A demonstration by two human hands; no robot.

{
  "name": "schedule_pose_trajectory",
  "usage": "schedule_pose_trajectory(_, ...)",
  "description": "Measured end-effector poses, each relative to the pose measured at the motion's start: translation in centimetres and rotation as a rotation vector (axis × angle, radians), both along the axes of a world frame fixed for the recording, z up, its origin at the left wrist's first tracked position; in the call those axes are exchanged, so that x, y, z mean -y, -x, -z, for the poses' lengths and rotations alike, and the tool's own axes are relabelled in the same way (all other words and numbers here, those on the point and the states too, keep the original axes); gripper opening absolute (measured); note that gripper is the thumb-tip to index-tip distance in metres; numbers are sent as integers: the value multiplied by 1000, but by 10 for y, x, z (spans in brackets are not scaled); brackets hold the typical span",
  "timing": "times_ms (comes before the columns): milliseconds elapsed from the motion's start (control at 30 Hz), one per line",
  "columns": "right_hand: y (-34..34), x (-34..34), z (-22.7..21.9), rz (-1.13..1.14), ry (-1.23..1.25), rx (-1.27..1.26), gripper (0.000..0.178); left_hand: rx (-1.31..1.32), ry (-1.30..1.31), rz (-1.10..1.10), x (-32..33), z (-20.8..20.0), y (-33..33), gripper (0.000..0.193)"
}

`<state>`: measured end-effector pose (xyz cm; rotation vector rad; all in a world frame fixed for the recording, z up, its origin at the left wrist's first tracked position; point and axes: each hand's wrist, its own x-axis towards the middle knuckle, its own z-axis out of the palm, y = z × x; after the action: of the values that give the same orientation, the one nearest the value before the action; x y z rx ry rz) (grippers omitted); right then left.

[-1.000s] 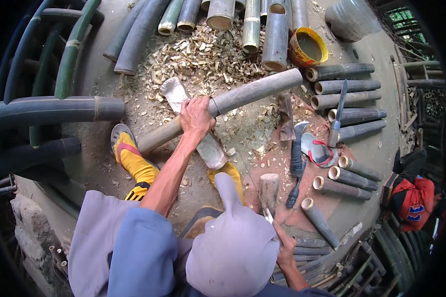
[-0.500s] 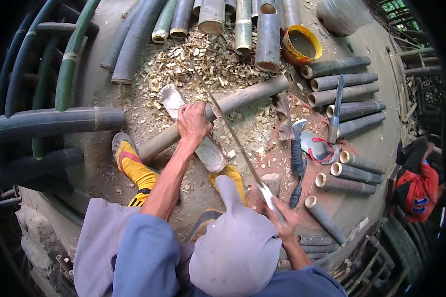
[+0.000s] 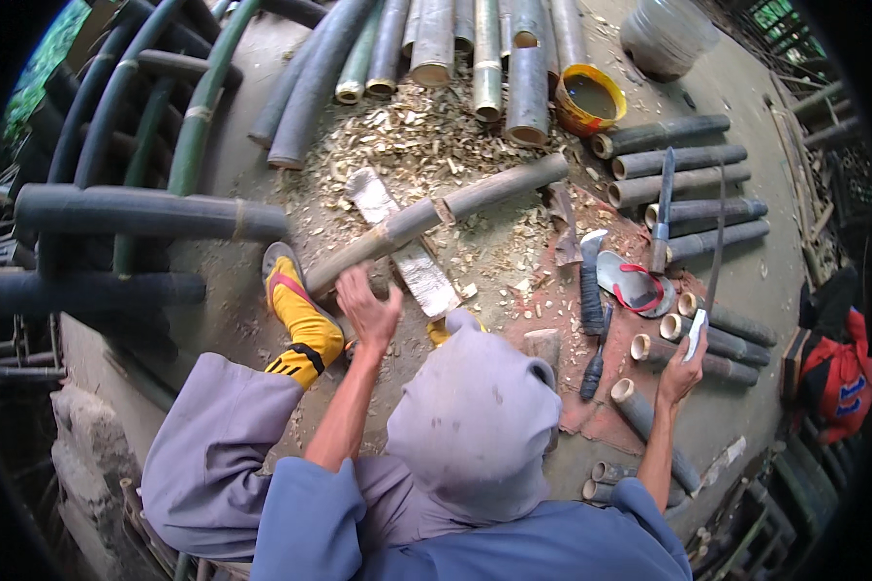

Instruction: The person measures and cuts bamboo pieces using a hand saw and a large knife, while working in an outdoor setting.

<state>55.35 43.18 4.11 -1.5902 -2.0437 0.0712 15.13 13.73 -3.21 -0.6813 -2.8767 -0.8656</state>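
Observation:
My left hand [image 3: 368, 315] hovers just on the near side of a grey bamboo pole [image 3: 499, 187], its fingers apart and nothing in them. The pole lies aslant across a pale wooden board [image 3: 426, 279], and a small pale cut shows near its middle. My left foot, in a yellow sock [image 3: 305, 320] and a sandal, is at the pole's near-left end. Well off to the right, my right hand [image 3: 683, 373] grips the white handle of a saw [image 3: 718, 237]. The long, thin blade points away from me, seen nearly edge-on, over the cut bamboo tubes.
Wood chips [image 3: 407, 131] cover the ground beyond the pole. To the right lie a knife [image 3: 663, 208], a dark-wrapped tool [image 3: 591, 290], a loose flip-flop [image 3: 635, 283] and several short bamboo tubes [image 3: 683, 181]. A yellow bucket [image 3: 589, 97] stands behind. Thick bamboo poles [image 3: 145, 211] jut in from the left.
My left hand has let go of the pole and drawn back toward me, fingers spread. The saw has been lifted off the pole and carried far to the right.

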Motion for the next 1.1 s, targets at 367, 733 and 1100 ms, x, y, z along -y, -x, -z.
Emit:
schedule_pose_trajectory(367,-18,-2,60,-101,19,325,48,397,188,-67,115,38,-57,60)
schedule_pose_trajectory(733,227,123,41,-747,1463,-545,67,1936,-859,-212,-11,-39,-45,55)
schedule_pose_trajectory(1100,298,175,33,-1026,1037,216,48,1246,-405,185,34,-16,3,34)
